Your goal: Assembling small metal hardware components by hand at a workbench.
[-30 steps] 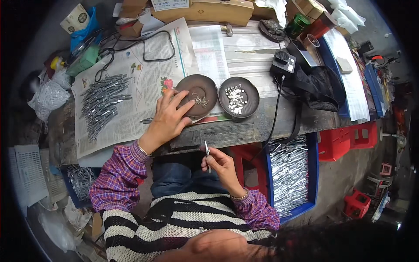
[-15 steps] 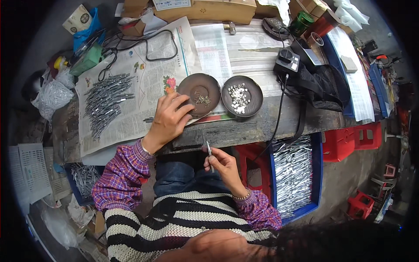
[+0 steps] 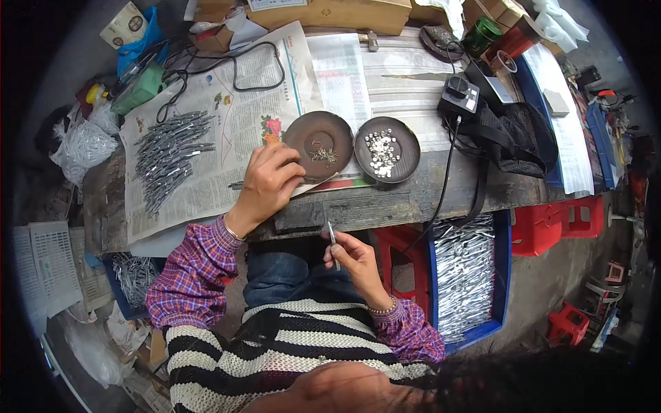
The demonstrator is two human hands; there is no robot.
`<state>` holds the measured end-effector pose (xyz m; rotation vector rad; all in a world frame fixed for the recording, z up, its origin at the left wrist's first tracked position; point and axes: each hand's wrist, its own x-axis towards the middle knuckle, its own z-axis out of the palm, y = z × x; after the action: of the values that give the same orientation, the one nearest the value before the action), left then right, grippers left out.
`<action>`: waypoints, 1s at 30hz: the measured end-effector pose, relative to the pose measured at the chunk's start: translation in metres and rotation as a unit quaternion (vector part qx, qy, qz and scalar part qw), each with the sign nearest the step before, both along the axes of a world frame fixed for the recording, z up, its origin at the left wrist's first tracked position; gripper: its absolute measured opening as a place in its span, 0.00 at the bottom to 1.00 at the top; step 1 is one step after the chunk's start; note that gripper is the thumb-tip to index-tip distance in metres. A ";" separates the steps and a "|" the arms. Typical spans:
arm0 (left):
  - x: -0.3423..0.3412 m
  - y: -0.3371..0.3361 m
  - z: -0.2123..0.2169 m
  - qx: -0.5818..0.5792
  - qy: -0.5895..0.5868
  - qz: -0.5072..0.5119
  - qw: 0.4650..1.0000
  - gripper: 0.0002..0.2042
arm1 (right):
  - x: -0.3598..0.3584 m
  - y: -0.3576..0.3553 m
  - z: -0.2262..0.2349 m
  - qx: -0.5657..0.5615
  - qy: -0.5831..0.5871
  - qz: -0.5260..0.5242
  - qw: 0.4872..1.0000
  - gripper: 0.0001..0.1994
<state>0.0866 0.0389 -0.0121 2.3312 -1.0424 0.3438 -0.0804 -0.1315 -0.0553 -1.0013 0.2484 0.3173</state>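
My right hand [image 3: 353,260] pinches a slim silver metal piece [image 3: 332,234], held upright in front of the table edge. At the near-left rim of a round brown dish [image 3: 297,131], my left hand [image 3: 267,182] has its fingers curled together; whether something tiny is between the fingertips is hidden. Small brass-coloured pins [image 3: 322,154] lie in that dish. Touching it on the right is a second dark dish [image 3: 410,148] with small shiny round pieces [image 3: 381,151]. A heap of slim grey metal pieces [image 3: 172,158] rests on the newspaper [image 3: 227,138] at the left.
A black box-shaped device [image 3: 459,96] with a cable stands beside a black mesh bag [image 3: 516,141]. Below the table, a blue tray [image 3: 505,275] holds many silver metal pieces. Red stools [image 3: 537,227] stand at the right. A small hammer [image 3: 372,41] lies at the back.
My left hand's fingers have drawn together and back from inside the left dish to its rim. The right hand keeps its grip, nearly still. The whole view has shifted slightly.
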 end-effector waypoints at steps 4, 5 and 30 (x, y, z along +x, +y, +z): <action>0.002 0.001 -0.002 -0.010 0.001 -0.009 1.000 0.08 | 0.000 0.001 0.001 0.005 0.003 0.002 1.000 0.15; 0.003 0.000 -0.002 -0.016 0.015 -0.011 1.000 0.08 | 0.000 0.001 0.000 0.005 0.003 0.001 1.000 0.15; -0.051 -0.008 0.007 -0.270 0.590 -0.052 0.759 0.05 | 0.003 0.001 0.001 -0.036 -0.030 -0.082 0.996 0.15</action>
<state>0.0355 0.0306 -0.0048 1.4347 -0.3171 -0.7287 -0.0779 -0.1302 -0.0547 -1.0527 0.2864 0.1296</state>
